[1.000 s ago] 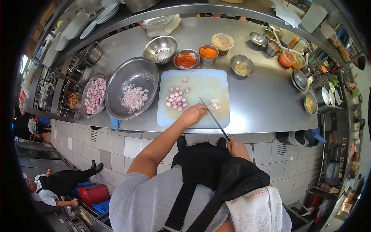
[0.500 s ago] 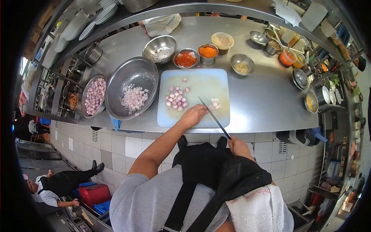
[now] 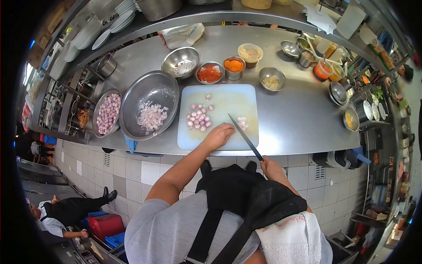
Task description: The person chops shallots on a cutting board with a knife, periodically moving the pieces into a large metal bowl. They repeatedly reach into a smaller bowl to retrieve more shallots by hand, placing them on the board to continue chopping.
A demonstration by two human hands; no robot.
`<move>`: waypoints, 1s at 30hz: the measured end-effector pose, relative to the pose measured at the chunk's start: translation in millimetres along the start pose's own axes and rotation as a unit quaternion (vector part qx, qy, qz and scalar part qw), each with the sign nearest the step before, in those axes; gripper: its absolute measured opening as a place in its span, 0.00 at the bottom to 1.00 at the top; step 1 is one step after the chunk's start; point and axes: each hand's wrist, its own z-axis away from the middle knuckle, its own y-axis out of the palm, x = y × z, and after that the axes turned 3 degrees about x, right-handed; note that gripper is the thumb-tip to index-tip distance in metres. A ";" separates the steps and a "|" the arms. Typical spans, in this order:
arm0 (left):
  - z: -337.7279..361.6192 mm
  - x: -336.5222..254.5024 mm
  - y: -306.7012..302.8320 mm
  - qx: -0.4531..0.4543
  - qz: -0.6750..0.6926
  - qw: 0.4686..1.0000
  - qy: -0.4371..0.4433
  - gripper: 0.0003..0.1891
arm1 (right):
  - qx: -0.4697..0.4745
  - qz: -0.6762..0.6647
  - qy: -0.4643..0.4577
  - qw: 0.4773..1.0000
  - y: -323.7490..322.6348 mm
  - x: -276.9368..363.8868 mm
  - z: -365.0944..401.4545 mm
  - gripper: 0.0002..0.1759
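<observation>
My right hand (image 3: 273, 170) is wrapped around the dark handle of a knife (image 3: 246, 137), whose blade slants up and left over the white cutting board (image 3: 189, 138). My left hand (image 3: 220, 136) rests at the board's lower middle, left of the blade, with fingers curled together; whatever they may pinch is hidden. Just right of the blade lies a small pile of chopped shallot (image 3: 241, 122). Several whole peeled shallots (image 3: 199, 118) are grouped on the board's left side, with one apart above them.
Left of the board stand a large metal bowl (image 3: 130, 94) of chopped shallot and a bowl of whole shallots (image 3: 107, 113). Behind it are bowls with red strips (image 3: 209, 73), orange pieces (image 3: 234, 65) and pale mince (image 3: 271, 82). A co-worker (image 3: 66, 215) is at lower left.
The whole scene sits slightly lower in view. The knife's tip has shifted a little right relative to the board, and the chopped shallot beside it looks more gathered. Both hands keep nearly the same place.
</observation>
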 end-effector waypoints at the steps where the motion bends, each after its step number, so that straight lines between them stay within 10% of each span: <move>1: -5.3 4.3 1.8 0.021 0.004 1.000 -0.005 0.09 | -0.003 0.003 0.000 1.000 0.5 1.4 0.0 0.15; 6: -17.4 1.9 -5.0 0.110 -0.005 0.993 -0.030 0.09 | -0.014 0.022 0.008 1.000 19.4 -0.2 -1.0 0.15; 30: 0.9 5.4 3.1 0.012 0.003 1.000 -0.007 0.08 | 0.015 0.092 0.043 0.995 9.2 32.3 -0.8 0.17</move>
